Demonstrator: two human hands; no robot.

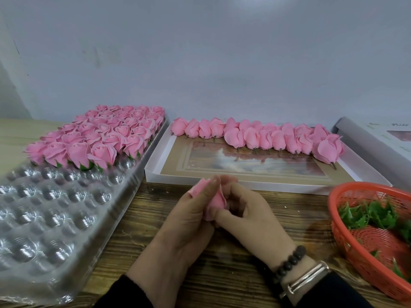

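Both hands meet over the wooden table (138, 218) around one pink rose head (216, 200). My left hand (189, 221) grips it from the left, with petals showing above the fingers. My right hand (249, 212) pinches the flower's lower part from the right. The rose's base is hidden between the hands. A clear plastic blister tray (44, 218) at the left holds several pink roses with green sepals (104, 134) in its far rows. A white box lid (255, 181) ahead carries rows of several pink rose heads without sepals (266, 136).
A red plastic basket (367, 258) at the right edge holds several green sepal pieces (373, 215). Another white box (378, 138) lies at the far right. A pale wall rises right behind the table. Beaded and metal bracelets circle the right wrist.
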